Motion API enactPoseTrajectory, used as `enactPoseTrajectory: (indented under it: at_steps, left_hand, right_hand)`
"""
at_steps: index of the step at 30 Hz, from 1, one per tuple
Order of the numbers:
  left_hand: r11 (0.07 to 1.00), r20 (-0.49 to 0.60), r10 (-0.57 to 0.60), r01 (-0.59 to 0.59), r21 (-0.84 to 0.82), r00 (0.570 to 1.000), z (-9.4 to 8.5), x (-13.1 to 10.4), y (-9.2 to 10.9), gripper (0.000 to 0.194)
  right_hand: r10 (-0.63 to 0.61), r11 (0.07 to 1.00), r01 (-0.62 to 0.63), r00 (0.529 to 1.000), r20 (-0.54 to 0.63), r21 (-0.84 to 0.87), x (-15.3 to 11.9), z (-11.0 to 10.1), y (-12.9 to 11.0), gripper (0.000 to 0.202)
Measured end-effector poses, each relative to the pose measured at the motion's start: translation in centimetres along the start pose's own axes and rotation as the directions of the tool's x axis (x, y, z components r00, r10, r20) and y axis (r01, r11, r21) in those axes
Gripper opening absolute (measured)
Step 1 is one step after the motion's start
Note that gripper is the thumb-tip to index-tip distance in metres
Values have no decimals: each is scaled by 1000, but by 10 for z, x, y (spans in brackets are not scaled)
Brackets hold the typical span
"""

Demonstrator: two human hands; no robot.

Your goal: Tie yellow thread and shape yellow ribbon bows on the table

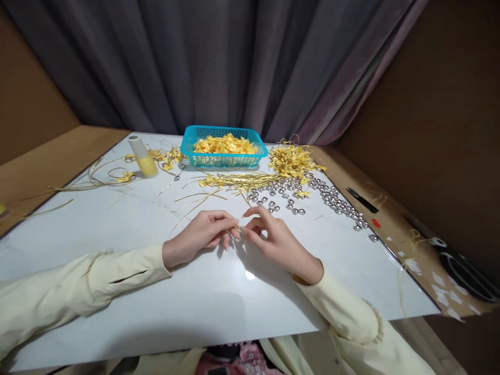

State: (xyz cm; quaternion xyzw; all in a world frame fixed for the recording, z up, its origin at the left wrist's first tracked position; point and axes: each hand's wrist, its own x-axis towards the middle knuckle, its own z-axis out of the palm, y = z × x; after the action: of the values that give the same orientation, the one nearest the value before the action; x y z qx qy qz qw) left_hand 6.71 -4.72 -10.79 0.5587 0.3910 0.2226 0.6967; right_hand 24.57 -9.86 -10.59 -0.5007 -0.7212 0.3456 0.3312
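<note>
Left grip (205, 232) pinches a small piece (239, 228), right grip (275, 237) curls at its end, hold unclear, and beyond both a blue basket (224, 160) contains yellow pieces (226, 144), a part-yellow bottle (142, 156) standing leftward.

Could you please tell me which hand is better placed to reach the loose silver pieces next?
Probably the right hand: it is nearer the silver pieces, while the left hand lies farther off.
</note>
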Motion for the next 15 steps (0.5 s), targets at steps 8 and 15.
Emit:
enactPoseTrajectory:
  at_steps: [8, 15]
  left_hand:
    - [997, -3, -21, 21, -70, 1000, 0, 3, -3, 22]
    - [998, -15, -6, 5, -58, 1000, 1, 2, -2, 22]
  right_hand:
    - [-72, 997, 72, 997, -5, 15, -2, -1, 1, 10]
    - [-41, 995, 42, 999, 12, -92, 0, -3, 3, 5]
